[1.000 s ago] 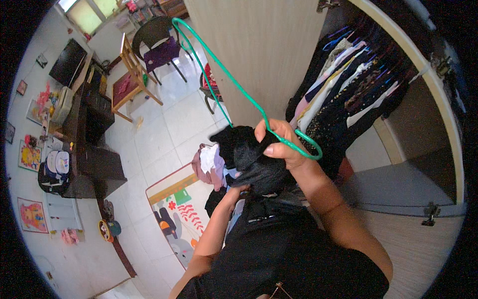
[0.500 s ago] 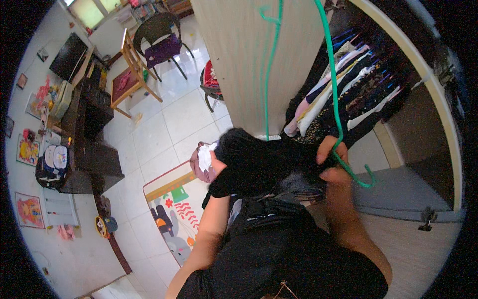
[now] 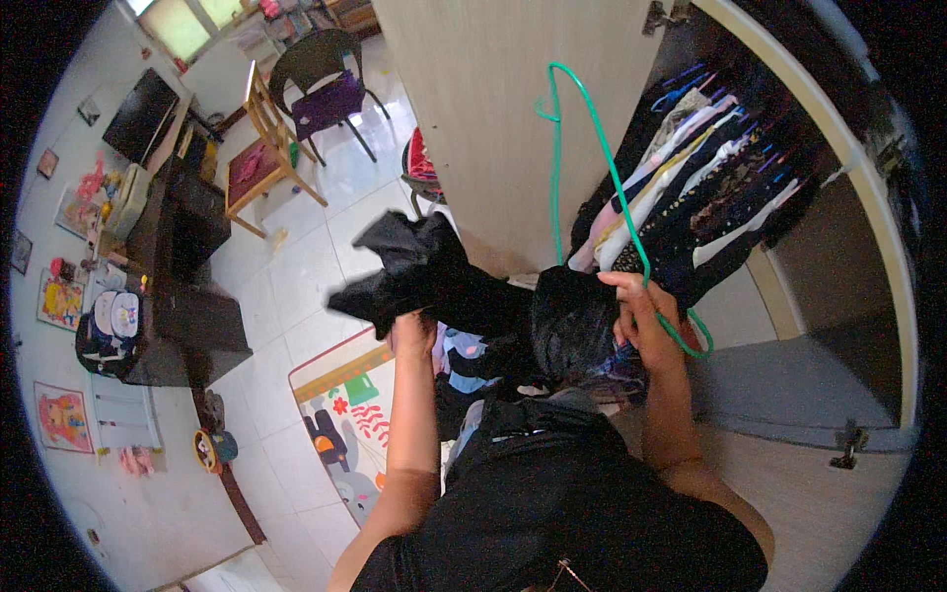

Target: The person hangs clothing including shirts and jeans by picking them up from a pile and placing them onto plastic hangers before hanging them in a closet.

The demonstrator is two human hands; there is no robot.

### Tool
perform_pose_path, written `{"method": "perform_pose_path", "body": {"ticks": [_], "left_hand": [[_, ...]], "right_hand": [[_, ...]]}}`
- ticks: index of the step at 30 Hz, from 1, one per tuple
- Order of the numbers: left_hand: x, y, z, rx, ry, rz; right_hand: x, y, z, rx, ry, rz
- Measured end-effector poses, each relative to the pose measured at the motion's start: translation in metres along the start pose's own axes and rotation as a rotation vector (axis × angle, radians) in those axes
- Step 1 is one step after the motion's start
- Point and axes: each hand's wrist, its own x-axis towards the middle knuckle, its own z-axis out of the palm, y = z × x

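Note:
A black garment (image 3: 483, 301) stretches across in front of me, its end flaring out in folds past my left hand (image 3: 412, 333). That hand is closed on the cloth, with its fingers partly hidden behind it. My right hand (image 3: 647, 318) grips a green wire hanger (image 3: 557, 178) and touches the garment's right end. The hanger stands up in a long loop, and its left side runs down behind the cloth. One bent end of the wire sticks out to the right of my right hand.
An open wardrobe (image 3: 868, 227) on the right holds several hanging clothes (image 3: 681, 187), beside a pale door panel (image 3: 473, 118). More clothes (image 3: 464, 357) lie below my hands. A patterned mat (image 3: 370, 380), a wooden chair (image 3: 261, 178) and a dark desk (image 3: 197, 331) are to the left.
The garment's left end has swung up and left with my left hand, spreading out from a bunch. The hanger has shifted down, and its loop top now shows.

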Motion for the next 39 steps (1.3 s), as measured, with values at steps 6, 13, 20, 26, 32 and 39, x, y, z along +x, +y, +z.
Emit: {"method": "perform_pose_path", "body": {"ticks": [6,13,20,26,32,39], "left_hand": [[0.011,0.026,0.004,-0.262,0.288,0.004],[0.017,0.054,-0.067,-0.355,0.075,0.361],[-0.022,0.004,-0.016,0.356,0.345,-0.037],[-0.051,-0.059,0.027,0.473,-0.102,-0.300],[-0.064,-0.051,0.038,0.543,-0.204,-0.257],[-0.062,-0.010,0.032,0.655,-0.322,-0.185]], "right_hand": [[-0.004,-0.010,-0.014,0.039,0.351,-0.139],[-0.011,-0.014,-0.060,0.048,0.641,-0.570],[0.011,0.034,-0.028,0.400,0.227,-0.054],[0.027,0.063,0.056,0.076,-0.069,-0.005],[0.031,0.083,0.070,-0.114,-0.166,0.028],[0.020,0.052,0.062,-0.229,0.119,-0.050]]}}
